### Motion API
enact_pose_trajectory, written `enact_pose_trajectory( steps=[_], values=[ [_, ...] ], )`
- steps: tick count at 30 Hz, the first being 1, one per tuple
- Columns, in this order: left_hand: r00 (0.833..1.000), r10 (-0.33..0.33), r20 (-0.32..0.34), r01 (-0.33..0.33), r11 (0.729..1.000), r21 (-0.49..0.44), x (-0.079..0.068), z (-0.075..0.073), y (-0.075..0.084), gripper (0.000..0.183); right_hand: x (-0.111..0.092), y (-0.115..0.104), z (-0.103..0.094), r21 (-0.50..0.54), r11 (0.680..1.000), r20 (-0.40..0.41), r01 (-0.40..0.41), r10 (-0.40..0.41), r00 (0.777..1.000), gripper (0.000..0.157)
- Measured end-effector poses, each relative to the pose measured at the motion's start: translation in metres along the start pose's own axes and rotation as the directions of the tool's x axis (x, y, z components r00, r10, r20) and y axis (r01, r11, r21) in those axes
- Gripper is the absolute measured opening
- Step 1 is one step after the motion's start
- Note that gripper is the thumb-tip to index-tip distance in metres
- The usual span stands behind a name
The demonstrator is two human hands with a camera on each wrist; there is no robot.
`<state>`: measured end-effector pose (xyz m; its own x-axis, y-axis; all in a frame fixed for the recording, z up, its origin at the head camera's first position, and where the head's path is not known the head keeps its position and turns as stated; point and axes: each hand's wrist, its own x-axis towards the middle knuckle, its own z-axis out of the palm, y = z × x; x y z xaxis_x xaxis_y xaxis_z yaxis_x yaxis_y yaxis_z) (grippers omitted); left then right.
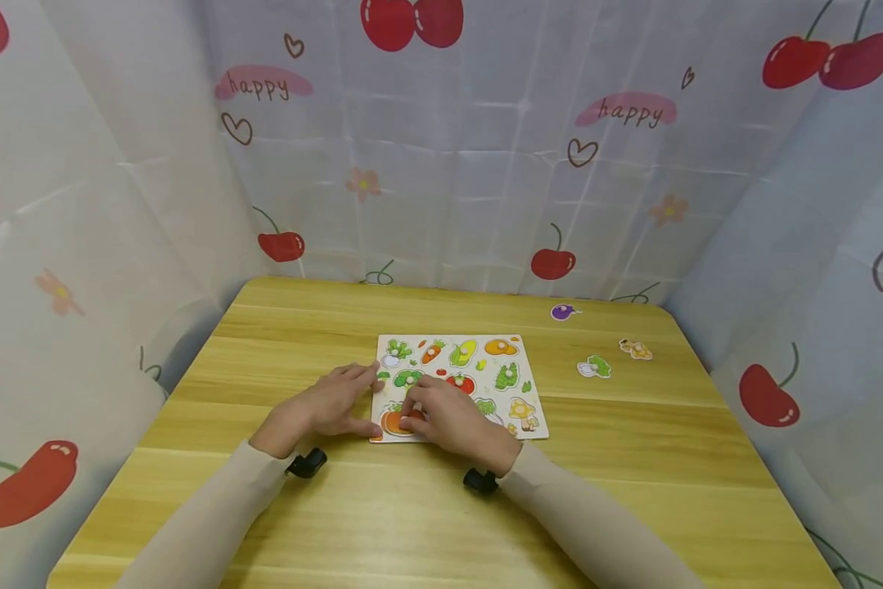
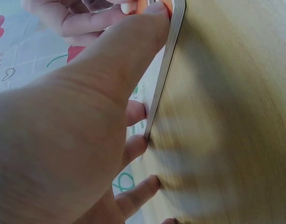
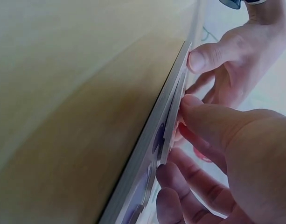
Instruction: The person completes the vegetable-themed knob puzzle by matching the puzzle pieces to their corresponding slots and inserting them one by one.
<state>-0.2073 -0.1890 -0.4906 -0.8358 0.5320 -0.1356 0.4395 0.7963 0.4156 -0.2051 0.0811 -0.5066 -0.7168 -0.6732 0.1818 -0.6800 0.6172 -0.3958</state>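
Note:
A vegetable peg puzzle board lies flat on the table. My left hand rests at its left edge, thumb on the near-left corner and the other fingers spread along the side. In the left wrist view two of its fingertips reach down to the wood. With my right hand I pinch an orange pumpkin piece over the near-left part of the board. The right wrist view shows this piece tilted, one edge raised above the board's surface. My right fingers hide part of the pumpkin.
Right of the board lie loose pieces: a purple eggplant, a green-and-white vegetable and a tan-orange piece. Carrot, corn and mushroom pictures show on the board. A cherry-print curtain stands behind the table.

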Motion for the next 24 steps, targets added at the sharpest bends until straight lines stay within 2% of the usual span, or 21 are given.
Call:
enact_pose_trajectory(
  steps=[12, 24],
  values=[
    [1.000, -0.006, 0.007, 0.006, 1.000, -0.005, -0.002, -0.001, 0.001, 0.113, 0.009, -0.003, 0.007, 0.020, 1.000, -0.018, 0.007, -0.007, 1.000, 0.009],
    [1.000, -0.006, 0.012, 0.006, 1.000, -0.016, -0.003, -0.002, 0.002, 0.114, 0.010, -0.005, 0.007, 0.044, 0.999, -0.005, -0.028, 0.029, 1.000, 0.007]
  ],
)
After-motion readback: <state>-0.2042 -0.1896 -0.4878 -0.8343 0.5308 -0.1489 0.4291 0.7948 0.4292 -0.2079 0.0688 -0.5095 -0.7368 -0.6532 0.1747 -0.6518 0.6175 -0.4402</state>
